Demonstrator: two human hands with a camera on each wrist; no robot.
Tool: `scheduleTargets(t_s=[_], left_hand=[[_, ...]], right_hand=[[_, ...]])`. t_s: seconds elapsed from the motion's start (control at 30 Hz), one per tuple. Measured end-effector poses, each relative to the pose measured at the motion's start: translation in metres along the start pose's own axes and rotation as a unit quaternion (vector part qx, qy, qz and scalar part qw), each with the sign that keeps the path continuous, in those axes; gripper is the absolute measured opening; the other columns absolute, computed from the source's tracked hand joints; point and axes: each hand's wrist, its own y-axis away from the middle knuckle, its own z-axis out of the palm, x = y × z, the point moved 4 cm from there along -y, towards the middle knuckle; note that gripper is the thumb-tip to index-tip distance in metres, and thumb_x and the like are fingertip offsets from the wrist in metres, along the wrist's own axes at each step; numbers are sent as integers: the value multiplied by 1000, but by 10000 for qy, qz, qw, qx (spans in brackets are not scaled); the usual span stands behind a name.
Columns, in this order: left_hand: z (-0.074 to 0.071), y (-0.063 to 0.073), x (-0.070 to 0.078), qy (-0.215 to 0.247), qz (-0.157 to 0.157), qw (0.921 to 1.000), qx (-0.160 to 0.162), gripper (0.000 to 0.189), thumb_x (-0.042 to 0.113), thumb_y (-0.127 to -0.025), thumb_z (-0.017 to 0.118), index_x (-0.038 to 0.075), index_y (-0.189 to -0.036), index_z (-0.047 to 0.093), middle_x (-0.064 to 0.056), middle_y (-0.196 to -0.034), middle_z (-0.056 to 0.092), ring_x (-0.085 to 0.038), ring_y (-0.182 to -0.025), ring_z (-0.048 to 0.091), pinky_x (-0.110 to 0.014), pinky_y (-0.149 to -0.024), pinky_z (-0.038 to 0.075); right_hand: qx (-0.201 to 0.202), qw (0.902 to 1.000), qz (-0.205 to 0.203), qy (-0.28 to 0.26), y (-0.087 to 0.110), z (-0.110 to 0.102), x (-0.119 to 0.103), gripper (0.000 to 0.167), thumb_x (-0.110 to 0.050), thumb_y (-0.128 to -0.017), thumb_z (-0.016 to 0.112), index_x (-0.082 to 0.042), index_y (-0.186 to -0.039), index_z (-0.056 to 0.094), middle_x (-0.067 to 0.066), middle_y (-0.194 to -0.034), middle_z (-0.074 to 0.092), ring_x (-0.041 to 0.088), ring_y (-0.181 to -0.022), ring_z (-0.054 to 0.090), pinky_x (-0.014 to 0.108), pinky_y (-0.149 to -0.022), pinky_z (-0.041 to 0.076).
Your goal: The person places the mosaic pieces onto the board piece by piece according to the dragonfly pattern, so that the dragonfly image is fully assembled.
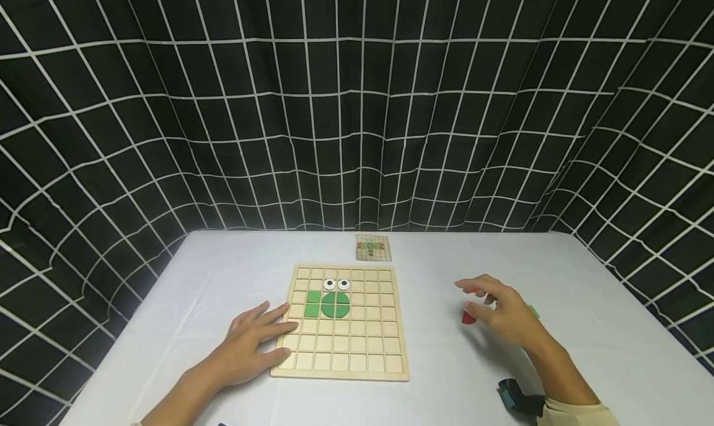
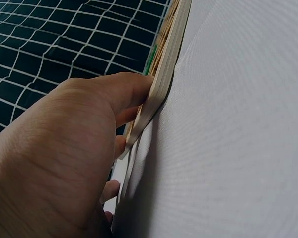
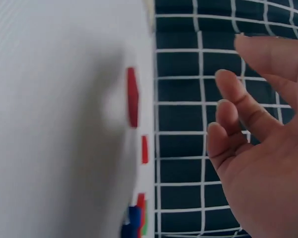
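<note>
A square wooden grid board [image 1: 374, 345] lies on the table, carrying green square tiles [image 1: 313, 297], a green circle [image 1: 336, 304] made of quarter pieces, and two eye discs [image 1: 337, 284]. My left hand [image 1: 253, 336] rests at the board's left edge with fingers spread over the rim; the left wrist view shows the thumb against the board's side [image 2: 161, 84]. Off to the right, my right hand [image 1: 502, 308] hovers above a red piece [image 1: 468, 318], thumb and fingers parted and bent. Nothing sits between those fingers in the right wrist view, where the red piece [image 3: 132, 97] lies apart from them.
Behind the board is a small pattern card [image 1: 374, 248] picturing a figure on a grid. More red, green and blue pieces [image 3: 134, 218] lie past the red one, partly hidden by my right hand in the head view. A black grid-lined curtain [image 1: 346, 116] surrounds the white table.
</note>
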Motion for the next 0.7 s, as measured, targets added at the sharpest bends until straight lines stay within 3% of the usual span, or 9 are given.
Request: scheduleTargets(t_s=[0.13, 0.27, 0.53, 0.7], left_hand=[[1, 0, 0, -20, 22, 10000, 9, 42, 45, -81, 66, 38, -121, 60, 8, -147, 40, -34, -140, 26, -57, -108, 13], [0, 0, 0, -13, -3, 10000, -15, 42, 44, -80, 66, 38, -122, 60, 9, -147, 39, -33, -140, 25, -57, -109, 12], [1, 0, 0, -21, -7, 10000, -27, 42, 43, -80, 67, 39, -121, 60, 9, -147, 39, -33, -140, 25, -56, -109, 13], [-2, 0, 2, -5, -25, 10000, -43, 42, 43, -81, 67, 38, -121, 60, 8, -147, 39, -34, -140, 25, -57, -109, 13]], right_hand=[[-340, 9990, 183, 214, 3, 8, 8, 33, -4, -78, 71, -16, -109, 68, -2, -103, 66, 20, -91, 54, 31, -74, 47], [-714, 9965, 282, 345, 4, 12, 12, 32, -3, -77, 71, -13, -108, 68, -1, -100, 64, 23, -93, 56, 38, -75, 47], [-1199, 9861, 862, 761, 7, 21, 19, 30, -3, -77, 70, -14, -105, 69, 3, -100, 63, 15, -84, 54, 28, -69, 47], [-1286, 9788, 1255, 986, 6, 26, 19, 21, -12, -79, 71, -15, -100, 69, -1, -92, 64, 14, -80, 57, 33, -70, 52]])
